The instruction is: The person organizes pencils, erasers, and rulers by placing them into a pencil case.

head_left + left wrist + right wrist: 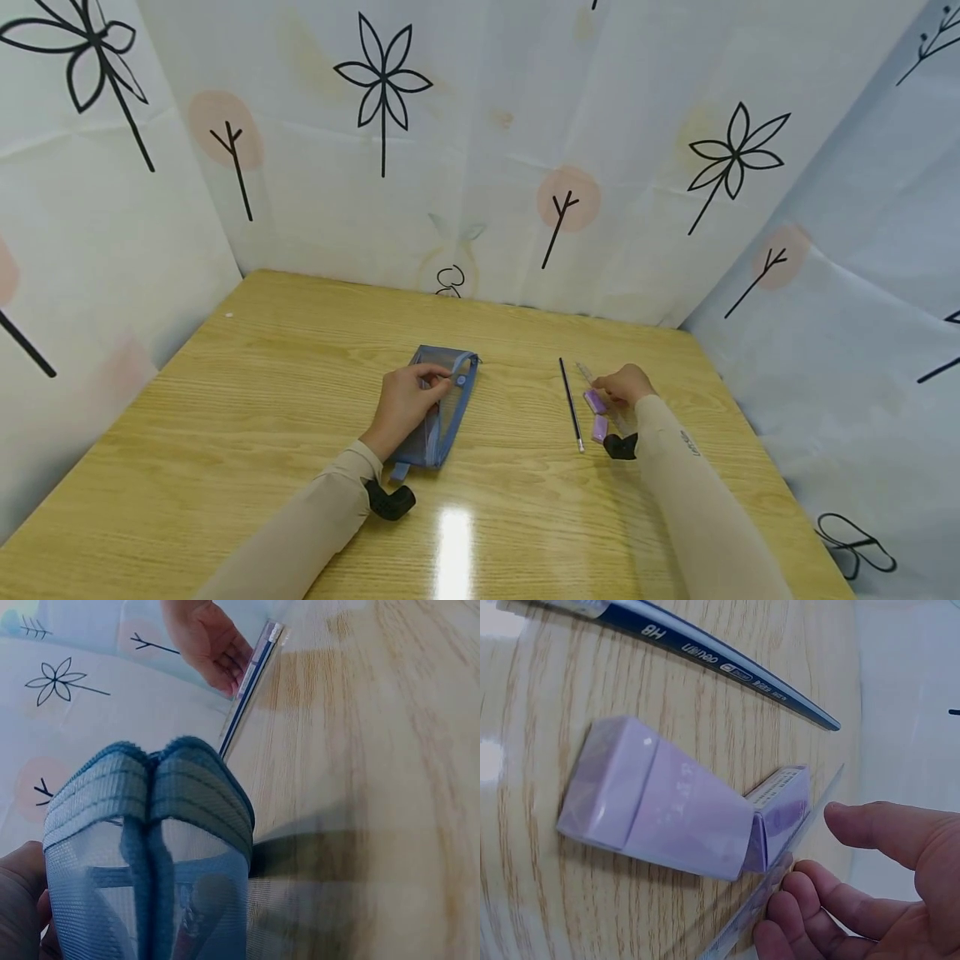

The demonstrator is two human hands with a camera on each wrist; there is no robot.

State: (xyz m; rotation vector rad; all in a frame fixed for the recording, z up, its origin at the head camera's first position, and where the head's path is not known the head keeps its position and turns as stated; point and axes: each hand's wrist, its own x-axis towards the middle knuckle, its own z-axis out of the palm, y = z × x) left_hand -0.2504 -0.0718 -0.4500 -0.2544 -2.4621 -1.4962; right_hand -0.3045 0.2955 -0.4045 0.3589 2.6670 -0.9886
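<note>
Left hand [405, 406] pinches blue mesh pouch [446, 417] mid-frame. Can't tell if right hand [628, 385] is gripping clear plastic ruler [759, 898]; weak hold, it'd slip.

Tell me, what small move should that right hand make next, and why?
I'd suggest gently closing the thumb and fingers of the right hand on the clear ruler. Its curled fingers are right beside it, but the right wrist view shows no plain pinch. The left hand is busy with the blue mesh pouch. Care seems wise: two purple blocks lie close by.
</note>
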